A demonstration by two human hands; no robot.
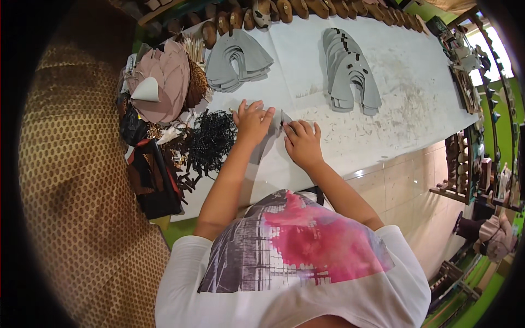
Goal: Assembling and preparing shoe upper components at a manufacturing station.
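Both of my hands are over a grey cut piece [266, 143] on the white-covered table. My left hand [252, 124] lies on its left side, with fingers stretched out and spread. My right hand [304, 144] is at its right edge, fingers bent and fingertips pressed on it near a small dark bit. The piece is partly hidden under the hands. Beyond my left hand a stack of grey U-shaped pieces [257, 50] is fanned out. Farther right lies another grey stack [367, 86] with small dark brown bits on top. A tangled heap of black beaded-looking strips [212, 136] sits left of my left forearm.
Wooden shoe lasts [284, 11] line the table's far edge. At the left stand a pile of pink cut pieces [161, 76] and a black bag [156, 180]. Scraps and smudges mark the table [410, 104] at right. Racks [462, 158] stand beyond the tiled floor.
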